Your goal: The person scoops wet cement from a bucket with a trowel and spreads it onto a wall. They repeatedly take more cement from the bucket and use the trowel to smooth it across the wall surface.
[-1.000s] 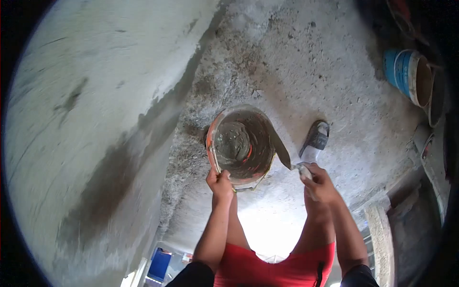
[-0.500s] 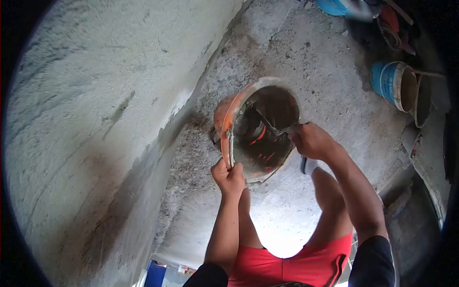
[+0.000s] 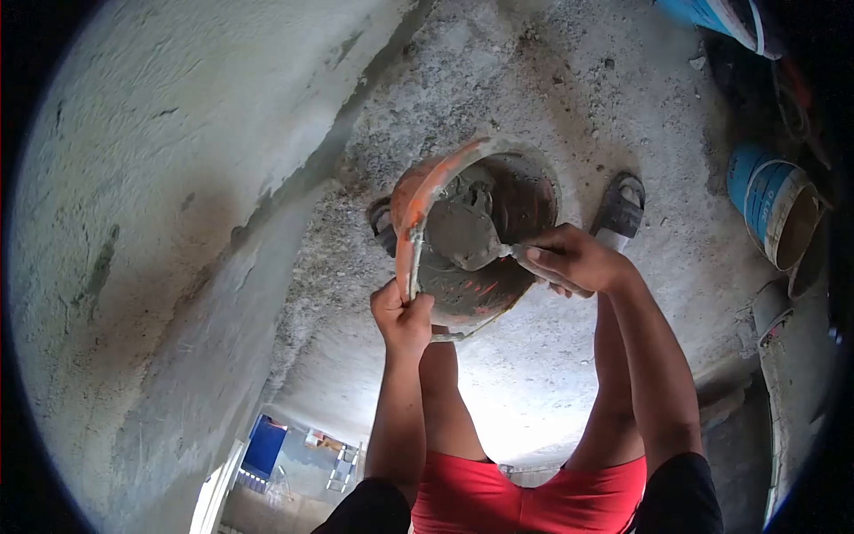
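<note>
An orange bucket (image 3: 418,198), its rim smeared with grey mortar, is tilted with its mouth toward me. My left hand (image 3: 403,316) is closed on the bucket's near-left rim. In my right hand (image 3: 576,260) is the handle of a trowel (image 3: 463,233), its blade inside the bucket mouth and coated in wet mortar. More mortar (image 3: 464,189) clings to the inside of the bucket behind the blade. Orange streaks show through on the lower inner wall. The bucket's wire handle hangs at the near side.
A rough plastered wall (image 3: 178,178) rises on the left. Blue-and-white buckets (image 3: 756,191) stand on the right, with another blue bucket (image 3: 703,13) at the top right. My sandalled feet (image 3: 623,209) flank the bucket on the gritty concrete floor (image 3: 356,267).
The trowel blade has come up from deep in the bucket and now shows flat near the mouth. My left hand and the rim have shifted slightly left.
</note>
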Demonstrator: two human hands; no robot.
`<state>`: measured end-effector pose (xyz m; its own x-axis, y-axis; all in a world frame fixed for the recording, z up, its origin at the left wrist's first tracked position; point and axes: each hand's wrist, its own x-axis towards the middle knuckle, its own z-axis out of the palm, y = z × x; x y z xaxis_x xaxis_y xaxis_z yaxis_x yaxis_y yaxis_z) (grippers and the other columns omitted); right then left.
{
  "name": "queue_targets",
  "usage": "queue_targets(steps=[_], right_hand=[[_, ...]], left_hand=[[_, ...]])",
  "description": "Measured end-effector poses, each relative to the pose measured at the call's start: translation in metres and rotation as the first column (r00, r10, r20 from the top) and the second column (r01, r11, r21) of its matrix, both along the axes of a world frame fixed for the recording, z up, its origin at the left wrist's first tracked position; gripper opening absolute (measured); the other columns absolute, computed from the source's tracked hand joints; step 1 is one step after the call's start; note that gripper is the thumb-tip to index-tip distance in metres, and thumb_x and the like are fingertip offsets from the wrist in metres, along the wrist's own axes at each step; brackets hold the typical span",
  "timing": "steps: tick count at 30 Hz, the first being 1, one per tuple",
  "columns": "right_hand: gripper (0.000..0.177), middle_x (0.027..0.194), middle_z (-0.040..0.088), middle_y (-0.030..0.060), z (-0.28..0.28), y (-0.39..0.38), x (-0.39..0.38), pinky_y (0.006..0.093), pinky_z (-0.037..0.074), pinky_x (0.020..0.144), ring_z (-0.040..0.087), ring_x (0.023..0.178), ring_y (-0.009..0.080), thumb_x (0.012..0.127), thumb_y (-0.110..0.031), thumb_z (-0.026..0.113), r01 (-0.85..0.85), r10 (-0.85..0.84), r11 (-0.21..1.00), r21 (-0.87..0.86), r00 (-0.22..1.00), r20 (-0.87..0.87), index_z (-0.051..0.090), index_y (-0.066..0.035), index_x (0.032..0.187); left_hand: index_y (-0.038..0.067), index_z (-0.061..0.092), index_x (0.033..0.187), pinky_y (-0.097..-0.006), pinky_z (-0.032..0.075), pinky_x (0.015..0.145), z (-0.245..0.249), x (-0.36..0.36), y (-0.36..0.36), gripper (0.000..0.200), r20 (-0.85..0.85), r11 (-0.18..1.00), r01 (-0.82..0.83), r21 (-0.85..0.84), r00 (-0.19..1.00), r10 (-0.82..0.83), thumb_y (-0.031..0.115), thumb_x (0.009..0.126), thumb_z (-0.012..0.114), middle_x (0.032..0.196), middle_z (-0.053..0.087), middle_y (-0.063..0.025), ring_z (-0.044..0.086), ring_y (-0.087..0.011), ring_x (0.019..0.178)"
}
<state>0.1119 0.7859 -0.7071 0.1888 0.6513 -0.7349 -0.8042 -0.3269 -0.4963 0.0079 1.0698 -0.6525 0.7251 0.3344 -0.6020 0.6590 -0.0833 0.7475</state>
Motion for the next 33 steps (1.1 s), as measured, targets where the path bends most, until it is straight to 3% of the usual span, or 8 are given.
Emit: queue_targets(steps=[4,7,15,20,23,27,30,33], right_hand=[[0.041,0.067,0.061,0.0035,-0.007,-0.041,-0.002,0.0289,0.047,0.047,0.057,0.052,0.0115,0.104,-0.039,0.057,0.028,-0.023,0.998,0.061,0.996,-0.081,0.067,-0.002,0.09],[0.04,0.068,0.062,0.0043,-0.005,-0.062,0.0,0.0288,0.047,0.049,0.058,0.054,0.0113,0.101,-0.039,0.063,0.082,-0.072,0.993,0.082,0.991,-0.116,0.072,0.0,0.104],[0.042,0.07,0.064,0.0055,-0.002,-0.055,0.002,0.0285,0.048,0.05,0.058,0.055,0.0113,0.096,-0.032,0.071,0.164,-0.159,0.976,0.141,0.986,-0.046,0.07,0.003,0.118],[0.042,0.073,0.065,0.0051,-0.017,0.005,0.025,0.0283,0.048,0.052,0.058,0.057,0.0106,0.096,-0.033,0.071,0.263,-0.275,0.949,0.176,0.96,0.047,0.07,0.003,0.116],[0.038,0.075,0.065,0.0045,-0.04,0.059,0.045,0.0277,0.049,0.053,0.058,0.059,0.0102,0.098,-0.032,0.068,0.377,-0.386,0.921,0.095,0.917,0.103,0.07,0.002,0.115],[0.033,0.074,0.064,0.0032,-0.066,0.123,0.044,0.028,0.049,0.053,0.058,0.059,0.0104,0.101,-0.03,0.061,0.497,-0.473,0.863,-0.087,0.857,0.206,0.07,0.0,0.112],[0.032,0.07,0.063,0.0043,-0.074,0.172,0.034,0.03,0.048,0.053,0.058,0.058,0.0104,0.102,-0.028,0.059,0.515,-0.46,0.839,-0.174,0.843,0.28,0.07,0.001,0.109],[0.028,0.067,0.065,0.013,-0.048,0.227,0.031,0.0378,0.049,0.055,0.063,0.056,0.0177,0.1,-0.023,0.06,0.583,-0.446,0.788,-0.198,0.762,0.469,0.068,0.003,0.107]], left_hand=[[-0.006,0.066,0.101,-0.0246,0.044,0.078,-0.006,-0.001,-0.008,0.031,0.061,0.989,-0.107,-0.103,0.992,0.114,-0.008,0.071,0.056,0.093,0.066,-0.0018,0.058,-0.009,0.082],[-0.004,0.066,0.095,-0.0225,0.042,0.071,-0.005,0.002,-0.019,0.025,0.024,0.953,-0.266,-0.147,0.962,0.273,-0.013,0.073,0.057,0.087,0.065,-0.0001,0.055,-0.0066,0.076],[-0.003,0.062,0.126,-0.0297,0.049,0.086,-0.031,-0.033,-0.008,0.055,0.055,0.831,-0.496,-0.252,0.85,0.524,-0.01,0.072,0.055,0.117,0.066,-0.0062,0.063,-0.0162,0.1],[0.001,0.058,0.134,-0.0337,0.051,0.09,-0.045,-0.064,-0.006,0.066,0.02,0.761,-0.615,-0.207,0.775,0.632,-0.011,0.069,0.052,0.122,0.064,-0.0077,0.063,-0.0217,0.107],[0.001,0.064,0.105,-0.0308,0.048,0.086,-0.038,-0.073,-0.009,0.032,-0.067,0.648,-0.756,-0.094,0.654,0.754,-0.007,0.074,0.063,0.103,0.067,-0.0054,0.062,-0.0172,0.094],[0.001,0.062,0.114,-0.0331,0.051,0.088,-0.058,-0.109,0.003,0.036,-0.09,0.573,-0.819,0.006,0.57,0.817,-0.011,0.08,0.061,0.11,0.066,-0.0065,0.063,-0.0187,0.098],[-0.002,0.062,0.122,-0.0319,0.051,0.09,-0.063,-0.113,0.01,0.042,-0.276,0.579,-0.808,-0.104,0.583,0.764,-0.011,0.081,0.061,0.116,0.067,-0.0086,0.063,-0.0191,0.105],[-0.003,0.061,0.127,-0.0298,0.049,0.091,-0.079,-0.123,0.012,0.044,-0.262,0.713,-0.7,-0.046,0.697,0.667,-0.01,0.084,0.061,0.12,0.066,-0.0089,0.064,-0.0173,0.108]])
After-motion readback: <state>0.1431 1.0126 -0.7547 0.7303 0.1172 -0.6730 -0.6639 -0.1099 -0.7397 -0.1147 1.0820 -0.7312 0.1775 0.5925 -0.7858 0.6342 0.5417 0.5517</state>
